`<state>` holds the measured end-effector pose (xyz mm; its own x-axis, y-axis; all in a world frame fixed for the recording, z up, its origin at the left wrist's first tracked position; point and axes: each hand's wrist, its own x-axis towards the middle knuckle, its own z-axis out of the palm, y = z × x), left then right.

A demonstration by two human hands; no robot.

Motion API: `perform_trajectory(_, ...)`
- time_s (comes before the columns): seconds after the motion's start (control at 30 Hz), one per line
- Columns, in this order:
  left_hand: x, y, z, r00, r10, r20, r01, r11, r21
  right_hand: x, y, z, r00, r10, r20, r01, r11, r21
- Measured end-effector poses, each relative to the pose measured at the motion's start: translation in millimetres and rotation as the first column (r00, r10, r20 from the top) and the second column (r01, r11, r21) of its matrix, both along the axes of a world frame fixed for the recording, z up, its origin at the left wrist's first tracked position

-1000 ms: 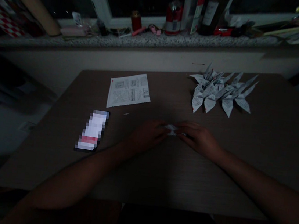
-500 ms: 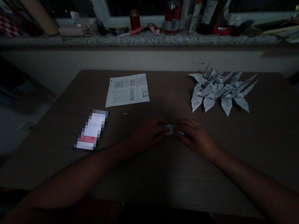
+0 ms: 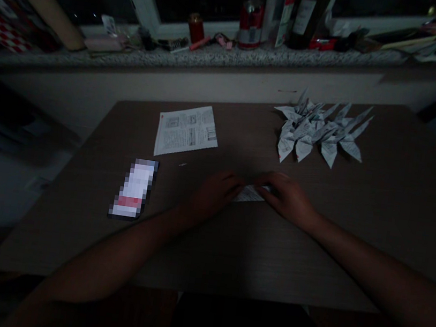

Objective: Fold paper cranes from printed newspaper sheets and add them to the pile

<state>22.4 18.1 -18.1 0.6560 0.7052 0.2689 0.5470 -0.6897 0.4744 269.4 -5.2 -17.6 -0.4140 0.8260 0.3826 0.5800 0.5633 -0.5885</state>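
Observation:
A small piece of folded printed paper (image 3: 252, 194) lies on the table between my hands, partly covered by fingers. My left hand (image 3: 217, 193) is closed at its left end, the fingers bent together over the edge. At the right end my right hand (image 3: 284, 197) pinches the paper with thumb and fingers. Dim light hides how the far edge is folded. Beyond my right hand stands a cluster of several folded paper pieces (image 3: 320, 132) with pointed petal-like tips, made of similar printed paper.
A flat printed sheet (image 3: 188, 131) lies on the dark wooden table (image 3: 196, 258), back left. Nearer is a phone (image 3: 133, 189) with a lit, blurred screen. Behind the table, a granite windowsill (image 3: 135, 60) bears bottles, a red jar (image 3: 196, 28) and clutter.
More of the paper shows below my fingers now, reaching toward me as a wider strip. Both hands have stayed in nearly the same place.

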Motion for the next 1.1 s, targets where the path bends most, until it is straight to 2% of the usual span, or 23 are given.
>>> perform_trajectory(0.23, 1, -1, 2.1, 1.0, 0.004, 0.02, -0.003, 0.999, -0.05, 1, 2, -2.4, 0.998, 0.047, 0.053, -0.05, 0.997, 0.064)
perform_trajectory(0.57, -5, -1, 6.6, 0.999, 0.027, 0.017, -0.025, 0.992, -0.124, 6, 3, -3.4, 0.998, 0.043, 0.053, -0.046, 0.997, 0.069)
perform_trajectory(1.1, -20, 2, 18.6, 0.989, 0.112, 0.101, -0.087, 0.971, -0.224, 21, 4, 3.3, 0.999, 0.029, -0.037, -0.031, 0.998, -0.052)
